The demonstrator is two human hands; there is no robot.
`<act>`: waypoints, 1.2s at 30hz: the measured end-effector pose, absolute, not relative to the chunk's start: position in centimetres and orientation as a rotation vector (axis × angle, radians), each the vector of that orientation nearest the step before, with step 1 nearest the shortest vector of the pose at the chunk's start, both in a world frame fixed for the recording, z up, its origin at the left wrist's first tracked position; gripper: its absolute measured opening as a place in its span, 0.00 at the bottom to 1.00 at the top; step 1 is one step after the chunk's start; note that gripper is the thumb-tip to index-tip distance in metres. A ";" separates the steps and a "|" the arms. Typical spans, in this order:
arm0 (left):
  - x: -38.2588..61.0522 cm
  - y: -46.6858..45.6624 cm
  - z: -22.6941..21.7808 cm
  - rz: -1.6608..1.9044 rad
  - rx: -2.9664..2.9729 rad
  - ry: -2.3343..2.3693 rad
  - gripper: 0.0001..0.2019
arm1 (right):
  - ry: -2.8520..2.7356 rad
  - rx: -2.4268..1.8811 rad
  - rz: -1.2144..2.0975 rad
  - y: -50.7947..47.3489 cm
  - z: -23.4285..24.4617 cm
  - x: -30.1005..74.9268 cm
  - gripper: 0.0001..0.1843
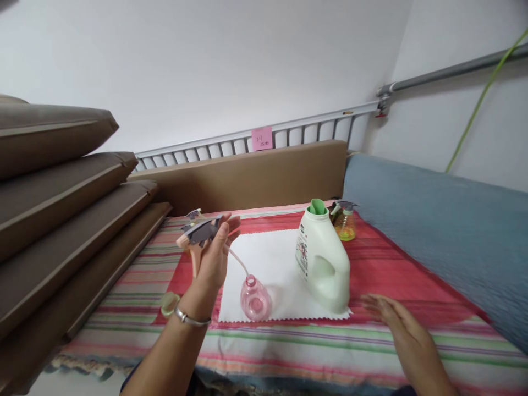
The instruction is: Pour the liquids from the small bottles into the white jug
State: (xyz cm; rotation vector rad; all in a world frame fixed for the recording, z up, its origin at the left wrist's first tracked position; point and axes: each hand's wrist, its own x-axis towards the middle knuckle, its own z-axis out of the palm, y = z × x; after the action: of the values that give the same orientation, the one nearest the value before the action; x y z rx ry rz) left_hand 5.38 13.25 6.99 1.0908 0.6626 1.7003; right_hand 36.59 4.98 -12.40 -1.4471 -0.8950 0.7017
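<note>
My left hand (215, 254) is closed around a grey and peach trigger spray head (202, 233), raised above the cloth. From it a thin dip tube (238, 259) slants down to the mouth of a small pink transparent bottle (254, 300). That bottle stands upright on a white sheet with a zigzag edge (264, 253). Right of it is a large pale green jug (325, 264) with a handle, its neck holding a green spout (317, 207). My right hand (398, 319), slightly blurred, hovers beside the jug with fingers stretched out, holding nothing.
A spray bottle with yellow liquid (346, 224) stands behind the jug. Another spray head (193, 214) shows partly behind my left hand. A pale round cap (169, 303) lies at left. Stacked brown cushions (74, 203) border the left, a blue padded surface (437, 214) the right.
</note>
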 end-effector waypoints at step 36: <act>5.5 15.0 -9.4 1.310 1.377 1.175 0.13 | -1.372 -1.447 0.974 3.3 -16.5 26.1 0.14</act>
State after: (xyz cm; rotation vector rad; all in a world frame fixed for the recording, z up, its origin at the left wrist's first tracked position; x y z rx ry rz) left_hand 5.55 15.01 -9.41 1.3774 1.1751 1.3099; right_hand 26.10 3.28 -16.46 -1.4467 -1.3725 0.9744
